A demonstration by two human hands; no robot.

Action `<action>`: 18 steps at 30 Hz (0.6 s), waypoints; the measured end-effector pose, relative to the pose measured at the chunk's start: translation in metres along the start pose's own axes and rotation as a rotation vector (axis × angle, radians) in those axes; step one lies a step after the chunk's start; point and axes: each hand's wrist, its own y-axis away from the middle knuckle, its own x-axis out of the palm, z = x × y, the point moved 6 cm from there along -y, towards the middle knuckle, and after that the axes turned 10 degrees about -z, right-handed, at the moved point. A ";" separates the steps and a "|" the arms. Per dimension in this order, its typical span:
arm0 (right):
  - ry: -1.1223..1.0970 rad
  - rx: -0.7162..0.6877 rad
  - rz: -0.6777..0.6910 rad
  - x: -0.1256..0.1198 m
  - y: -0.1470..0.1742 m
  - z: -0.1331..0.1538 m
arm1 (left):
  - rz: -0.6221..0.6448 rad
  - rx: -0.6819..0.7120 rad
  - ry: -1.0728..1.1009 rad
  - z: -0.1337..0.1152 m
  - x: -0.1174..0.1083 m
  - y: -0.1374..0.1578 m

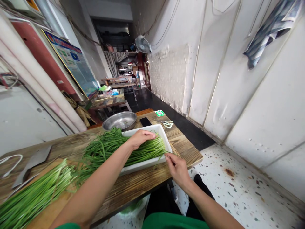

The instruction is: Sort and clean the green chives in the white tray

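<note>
A bunch of green chives (145, 151) lies in a white tray (168, 140), its leafy ends spilling over the left side. My left hand (139, 139) is above the bunch, thumb and fingers pinched on a chive stalk near the pale cut ends. At the tray's near right corner my right hand (177, 167) is closed in a pinch beside the stalk ends. What it holds is too small to make out. A second pile of chives (40, 194) rests on a wooden cutting board (47, 216) at the lower left.
A cleaver (35, 162) lies behind the board, near a white cable (14, 165). Behind the tray are a metal basin (120, 120), a black phone (145, 122), scissors (168, 124) and a green QR card (159, 113). The wooden table (190, 151) ends at the right above a speckled floor.
</note>
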 end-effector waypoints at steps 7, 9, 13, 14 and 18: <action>0.008 0.001 -0.003 0.000 0.000 -0.001 | 0.010 -0.005 0.005 -0.002 0.002 0.002; 0.003 0.002 0.002 0.000 0.001 -0.001 | 0.010 -0.012 0.004 -0.002 0.002 0.003; 0.003 -0.003 0.004 0.000 0.001 0.000 | 0.002 -0.001 0.011 -0.002 0.002 0.002; 0.008 -0.008 0.003 0.000 0.001 0.000 | 0.001 0.001 0.012 -0.001 0.001 0.002; 0.014 -0.023 0.001 0.000 0.000 0.003 | 0.012 -0.005 0.007 0.003 0.002 0.001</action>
